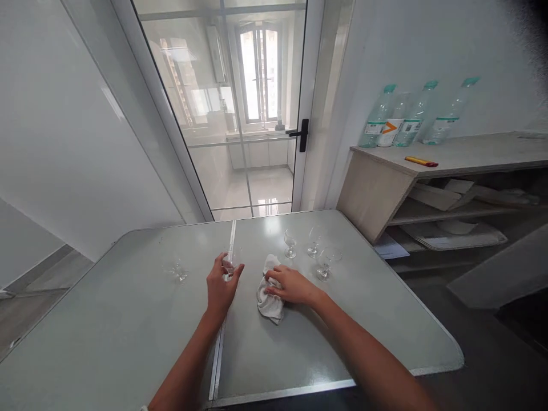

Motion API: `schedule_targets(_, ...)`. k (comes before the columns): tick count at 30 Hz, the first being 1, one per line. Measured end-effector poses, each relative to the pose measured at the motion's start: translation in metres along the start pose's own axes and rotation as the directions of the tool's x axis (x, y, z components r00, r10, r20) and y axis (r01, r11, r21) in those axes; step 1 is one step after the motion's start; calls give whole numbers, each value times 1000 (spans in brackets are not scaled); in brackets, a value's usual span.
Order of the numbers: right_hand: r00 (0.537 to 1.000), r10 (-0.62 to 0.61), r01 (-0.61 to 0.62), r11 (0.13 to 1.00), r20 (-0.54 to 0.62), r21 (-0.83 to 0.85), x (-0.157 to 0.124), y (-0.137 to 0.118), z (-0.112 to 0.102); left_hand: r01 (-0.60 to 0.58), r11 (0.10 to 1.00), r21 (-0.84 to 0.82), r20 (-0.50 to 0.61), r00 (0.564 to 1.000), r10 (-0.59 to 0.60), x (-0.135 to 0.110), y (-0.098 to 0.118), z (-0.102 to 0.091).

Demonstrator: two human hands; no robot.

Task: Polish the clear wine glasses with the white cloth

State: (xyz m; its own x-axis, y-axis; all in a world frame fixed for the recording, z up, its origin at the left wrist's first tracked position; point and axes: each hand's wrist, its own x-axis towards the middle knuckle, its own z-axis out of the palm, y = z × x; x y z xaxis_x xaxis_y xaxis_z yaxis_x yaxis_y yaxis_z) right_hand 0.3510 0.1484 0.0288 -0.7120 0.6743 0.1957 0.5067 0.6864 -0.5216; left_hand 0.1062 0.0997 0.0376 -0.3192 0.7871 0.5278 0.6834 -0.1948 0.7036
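My left hand (221,284) is closed around a small clear stemmed glass (231,264), thumb on one side and fingers on the other, near the seam of the table. A crumpled white cloth (270,307) lies just to the right, and the curled fingers of my right hand (287,283) grip it from above. Beyond the right hand stand three clear stemmed glasses: one glass (290,244) at the back, another glass (314,244) beside it, and a wider glass (324,268) closer to me. Off to the left is one more clear glass (180,274), its outline faint.
A pale grey-green table (128,337) with a metal strip across it fills the foreground. Behind it is a glazed door with a black handle (303,135). At right, a wooden shelf (381,188) bears several plastic bottles (409,127) and a yellow-red packet (421,162).
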Motion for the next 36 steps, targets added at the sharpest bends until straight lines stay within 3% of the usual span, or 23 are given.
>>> schedule_targets(2, 994, 8, -6, 1000, 107, -19, -2, 3, 2, 9, 999, -43, 37, 999, -8, 7, -1, 16)
schedule_targets(4, 993, 2, 3, 999, 115, -43, -4, 6, 4, -1, 998, -56, 31, 1000, 2, 8, -6, 24)
schedule_targets(10, 964, -192, 225, 958, 184, -180, -2, 2, 2, -45, 999, -7, -19, 999, 45, -8, -20, 24)
schedule_targets(12, 968, -221, 243, 943, 115, -228, -1, -2, -2, -75, 997, 8, 8, 997, 75, -10, -21, 23)
schedule_targets(15, 961, -254, 226, 950, -111, -216, 0, -10, -8, -125, 992, 21, 23, 992, 125, -9, -24, 21)
schedule_targets(17, 949, -120, 102, 992, -293, -78, 1, -14, -8, -166, 985, 56, 20, 986, 165, -4, -28, 18)
schedule_targets(19, 899, 185, -107, 972, -398, 209, 5, -17, -3, -211, 973, 96, 56, 977, 206, 1, -33, 11)
schedule_targets(21, 814, 463, -221, 805, -349, 551, 8, -17, 5, -260, 959, 113, 182, 954, 237, 5, -38, 4)
schedule_targets(23, 770, 576, -183, 612, -274, 770, 11, -16, 12, -300, 949, 101, 357, 901, 247, 6, -40, -1)
schedule_targets(24, 751, 595, -143, 569, -286, 810, 11, -16, 14, -311, 946, 94, 432, 869, 243, 5, -40, -2)
schedule_targets(25, 727, 602, -109, 577, -330, 810, 11, -17, 14, -318, 944, 92, 490, 839, 235, 3, -39, -2)
schedule_targets(27, 714, 538, -73, 694, -448, 716, 8, -21, 13, -328, 940, 99, 562, 798, 219, -3, -35, 2)
schedule_targets(30, 846, 292, -13, 848, -447, 529, 2, -29, 10, -340, 934, 111, 605, 768, 208, -15, -27, 12)
schedule_targets(32, 902, 187, 14, 888, -388, 459, -2, -31, 8, -332, 936, 121, 602, 774, 196, -20, -23, 19)
schedule_targets(36, 848, 276, -33, 880, -453, 474, -4, -30, 7, -240, 957, 160, 522, 844, 125, -25, -18, 27)
